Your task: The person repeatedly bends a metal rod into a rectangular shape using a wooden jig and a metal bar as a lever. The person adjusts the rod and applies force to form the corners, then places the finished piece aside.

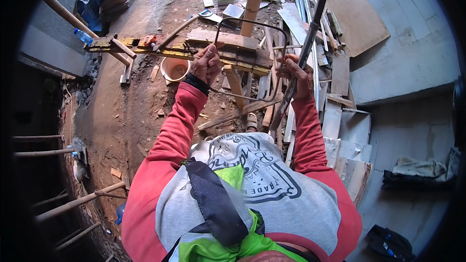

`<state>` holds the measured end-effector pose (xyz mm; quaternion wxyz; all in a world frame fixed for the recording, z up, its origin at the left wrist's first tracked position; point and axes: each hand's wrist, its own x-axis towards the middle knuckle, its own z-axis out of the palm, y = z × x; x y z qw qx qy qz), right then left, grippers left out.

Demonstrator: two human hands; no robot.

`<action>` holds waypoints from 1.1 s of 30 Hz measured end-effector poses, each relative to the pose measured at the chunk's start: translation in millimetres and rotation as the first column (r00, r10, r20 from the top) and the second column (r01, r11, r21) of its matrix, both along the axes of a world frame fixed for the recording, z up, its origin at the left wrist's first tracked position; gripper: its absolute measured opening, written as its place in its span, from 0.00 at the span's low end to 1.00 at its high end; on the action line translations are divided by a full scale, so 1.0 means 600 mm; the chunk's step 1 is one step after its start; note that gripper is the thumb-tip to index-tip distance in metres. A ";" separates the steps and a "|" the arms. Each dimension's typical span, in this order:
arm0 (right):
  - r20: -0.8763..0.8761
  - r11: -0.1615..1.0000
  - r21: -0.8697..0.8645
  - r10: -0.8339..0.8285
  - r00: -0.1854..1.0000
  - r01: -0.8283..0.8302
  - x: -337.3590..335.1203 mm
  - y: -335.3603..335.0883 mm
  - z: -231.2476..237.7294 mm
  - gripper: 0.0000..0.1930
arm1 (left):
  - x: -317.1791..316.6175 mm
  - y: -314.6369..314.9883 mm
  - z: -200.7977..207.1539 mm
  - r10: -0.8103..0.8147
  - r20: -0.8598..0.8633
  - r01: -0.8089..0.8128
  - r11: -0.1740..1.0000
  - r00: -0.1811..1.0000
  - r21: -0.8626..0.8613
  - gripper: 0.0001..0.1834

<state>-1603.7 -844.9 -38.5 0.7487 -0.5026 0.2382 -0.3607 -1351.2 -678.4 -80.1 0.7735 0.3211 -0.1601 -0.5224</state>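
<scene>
My left hand (207, 64) is closed, pinching one side of a thin metal rod (257, 23) bent into a roughly rectangular loop. Held up in front of my chest, the loop spans the gap between both hands. My right hand (300, 78) is closed around a long dark metal bar (313, 31), which slants from upper right to lower left. The right fingertips are close to the loop's right side; whether they also grip it, I cannot tell. Beyond the loop lies a wooden beam (109, 44) with worn yellow paint, carrying a shorter plank (228, 40).
On the beam are an orange tool (148, 40) and a stick-like wooden handle (177, 33). A bucket (175, 70) stands below it. Scrap boards (332, 116) lie to the right. A bamboo pole (254, 2) rises behind; more poles (80, 201) jut in at left.
</scene>
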 end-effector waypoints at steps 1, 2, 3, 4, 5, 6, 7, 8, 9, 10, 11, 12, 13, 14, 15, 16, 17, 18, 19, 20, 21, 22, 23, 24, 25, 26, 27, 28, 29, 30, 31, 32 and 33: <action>-0.018 0.999 -0.031 0.017 1.000 -0.018 0.007 -0.014 -0.007 0.13 | -0.013 -0.006 -0.001 -0.008 0.014 0.008 1.000 1.000 0.021 0.20; -0.036 0.997 -0.061 0.035 0.999 -0.037 0.011 -0.025 -0.014 0.14 | -0.025 -0.011 -0.001 -0.016 0.029 0.015 0.999 0.999 0.043 0.20; -0.096 0.995 -0.093 -0.042 0.994 0.033 0.021 -0.014 -0.007 0.14 | -0.034 -0.013 -0.002 0.006 0.067 -0.010 0.999 0.998 0.053 0.20; -0.149 0.990 -0.132 -0.072 0.986 0.053 0.026 -0.011 0.002 0.13 | -0.038 -0.011 -0.002 0.030 0.069 -0.035 0.997 0.997 0.070 0.19; -0.176 0.987 -0.146 -0.091 0.980 0.066 0.029 -0.009 0.007 0.12 | -0.042 -0.009 -0.003 0.055 0.071 -0.061 0.994 0.996 0.086 0.19; -0.204 0.984 -0.160 -0.109 0.973 0.076 0.031 -0.004 0.009 0.12 | -0.046 -0.004 -0.005 0.080 0.073 -0.088 0.991 0.994 0.104 0.18; -0.208 0.985 -0.151 -0.117 0.971 0.087 0.034 0.002 0.011 0.11 | -0.053 0.000 -0.012 0.115 0.070 -0.123 0.985 0.991 0.118 0.18; -0.212 0.985 -0.143 -0.126 0.969 0.096 0.036 0.009 0.011 0.11 | -0.063 0.006 -0.020 0.137 0.090 -0.148 0.980 0.986 0.133 0.17; -0.214 0.985 -0.135 -0.132 0.968 0.104 0.040 0.015 0.012 0.11 | -0.068 0.012 -0.026 0.152 0.075 -0.162 0.975 0.986 0.153 0.17; -0.225 0.982 -0.148 -0.153 0.962 0.121 0.044 0.024 0.012 0.11 | -0.073 0.019 -0.031 0.166 0.061 -0.175 0.969 0.984 0.173 0.17; -0.235 0.977 -0.161 -0.174 0.956 0.138 0.046 0.034 0.012 0.12 | -0.076 0.026 -0.034 0.181 0.061 -0.189 0.967 0.982 0.170 0.17; -0.249 0.972 -0.171 -0.199 0.948 0.159 0.046 0.042 0.009 0.12 | -0.081 0.036 -0.031 0.191 0.058 -0.198 0.965 0.980 0.172 0.17; -0.250 0.961 -0.221 -0.223 0.942 0.168 0.045 0.042 0.003 0.12 | -0.084 0.043 -0.026 0.200 0.055 -0.207 0.963 0.978 0.174 0.17; -0.269 0.958 -0.234 -0.229 0.936 0.167 0.042 0.043 -0.005 0.11 | -0.087 0.046 -0.019 0.205 0.088 -0.218 0.960 0.975 0.178 0.17; -0.288 0.955 -0.250 -0.231 0.929 0.160 0.038 0.043 -0.014 0.11 | -0.092 0.048 -0.008 0.215 0.120 -0.234 0.956 0.969 0.178 0.17; -0.306 0.952 -0.266 -0.235 0.923 0.154 0.035 0.043 -0.022 0.11 | -0.095 0.050 -0.005 0.223 0.152 -0.248 0.952 0.963 0.177 0.17; -0.312 0.954 -0.262 -0.227 0.922 0.146 0.033 0.044 -0.028 0.11 | -0.092 0.053 -0.008 0.186 0.136 -0.209 0.962 0.973 0.178 0.16; -0.304 0.957 -0.252 -0.219 0.927 0.144 0.035 0.046 -0.027 0.11 | -0.093 0.055 -0.012 0.201 0.130 -0.224 0.955 0.971 0.196 0.16; -0.296 0.960 -0.242 -0.214 0.931 0.143 0.036 0.050 -0.026 0.11 | -0.097 0.058 -0.023 0.214 0.125 -0.237 0.948 0.969 0.214 0.16; -0.288 0.962 -0.232 -0.209 0.935 0.143 0.037 0.053 -0.025 0.12 | -0.101 0.061 -0.030 0.226 0.120 -0.249 0.940 0.967 0.231 0.16; -0.297 0.961 -0.234 -0.217 0.930 0.150 0.035 0.053 -0.028 0.12 | -0.105 0.063 -0.033 0.239 0.123 -0.262 0.938 0.963 0.228 0.15; -0.305 0.959 -0.235 -0.226 0.925 0.156 0.034 0.053 -0.034 0.12 | -0.106 0.063 -0.036 0.231 0.121 -0.254 0.940 0.965 0.229 0.16; -0.314 0.958 -0.237 -0.234 0.920 0.163 0.032 0.054 -0.041 0.13 | -0.107 0.064 -0.039 0.223 0.120 -0.245 0.941 0.967 0.231 0.16; -0.317 0.960 -0.228 -0.230 0.920 0.162 0.030 0.053 -0.045 0.13 | -0.107 0.062 -0.043 0.216 0.116 -0.238 0.944 0.969 0.229 0.16; -0.319 0.962 -0.220 -0.226 0.920 0.160 0.029 0.052 -0.049 0.13 | -0.103 0.062 -0.046 0.205 0.141 -0.234 0.944 0.969 0.233 0.17; -0.322 0.964 -0.212 -0.222 0.921 0.158 0.027 0.051 -0.056 0.14 | -0.094 0.060 -0.050 0.195 0.165 -0.230 0.944 0.967 0.237 0.17; -0.289 0.961 -0.221 -0.229 0.930 0.168 0.032 0.046 -0.070 0.14 | -0.085 0.061 -0.052 0.188 0.193 -0.233 0.941 0.963 0.244 0.18; -0.295 0.956 -0.230 -0.247 0.923 0.183 0.031 0.046 -0.082 0.13 | -0.080 0.058 -0.057 0.166 0.208 -0.220 0.937 0.964 0.270 0.18; -0.302 0.951 -0.239 -0.265 0.916 0.196 0.030 0.047 -0.093 0.12 | -0.074 0.056 -0.066 0.144 0.223 -0.208 0.932 0.964 0.296 0.19; -0.307 0.944 -0.253 -0.284 0.909 0.209 0.031 0.042 -0.106 0.11 | -0.067 0.048 -0.077 0.124 0.236 -0.197 0.928 0.964 0.317 0.19; -0.327 0.952 -0.226 -0.275 0.904 0.208 0.031 0.038 -0.129 0.11 | -0.055 0.050 -0.093 0.081 0.253 -0.160 0.938 0.964 0.308 0.20; -0.334 0.955 -0.196 -0.277 0.901 0.221 0.031 0.033 -0.150 0.11 | -0.048 0.045 -0.109 0.099 0.268 -0.190 0.921 0.958 0.340 0.20; -0.345 0.960 -0.160 -0.271 0.899 0.228 0.035 0.033 -0.170 0.11 | -0.043 0.046 -0.124 0.121 0.282 -0.226 0.899 0.952 0.376 0.20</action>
